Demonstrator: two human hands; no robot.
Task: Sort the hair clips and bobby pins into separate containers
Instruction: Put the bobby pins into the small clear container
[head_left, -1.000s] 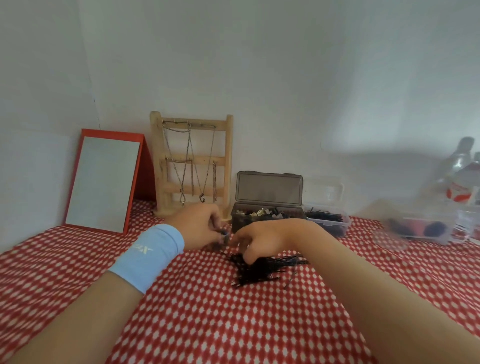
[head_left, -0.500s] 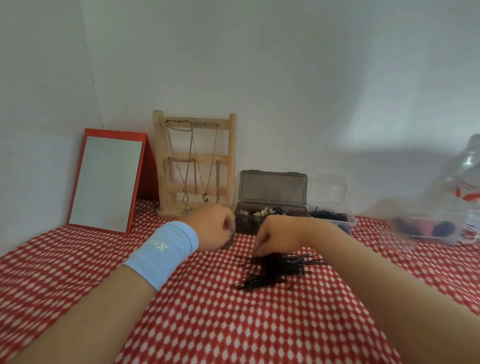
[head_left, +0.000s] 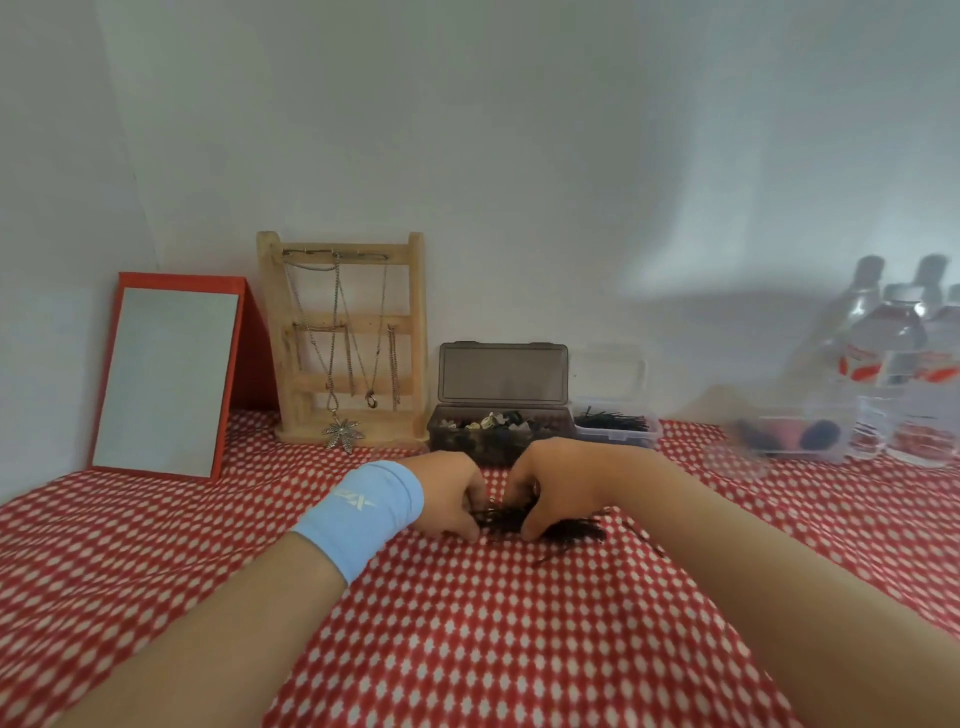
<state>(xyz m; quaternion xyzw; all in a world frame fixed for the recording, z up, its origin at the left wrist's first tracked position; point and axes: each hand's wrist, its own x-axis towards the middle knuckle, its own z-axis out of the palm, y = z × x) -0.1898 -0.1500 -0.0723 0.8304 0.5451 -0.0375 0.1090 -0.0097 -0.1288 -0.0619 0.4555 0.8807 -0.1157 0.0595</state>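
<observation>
A heap of black bobby pins (head_left: 563, 530) lies on the red checked tablecloth (head_left: 467, 623) in the middle. My left hand (head_left: 449, 493), with a light blue wristband, and my right hand (head_left: 545, 483) meet over the heap's left end, fingers curled into the pins. Behind them a dark grey box (head_left: 498, 431) with its lid up holds small hair clips. Right of it a clear box (head_left: 615, 428) holds bobby pins. One stray pin (head_left: 644, 538) lies right of the heap.
A red-framed mirror (head_left: 166, 374) leans at the back left. A wooden jewellery stand (head_left: 345, 338) with chains stands beside it. A clear container (head_left: 789, 441) with dark items and several water bottles (head_left: 893, 364) are at the right.
My left hand moved right and met my right hand on the heap of pins. The heap looks bunched tighter under the hands. The camera view shifted slightly.
</observation>
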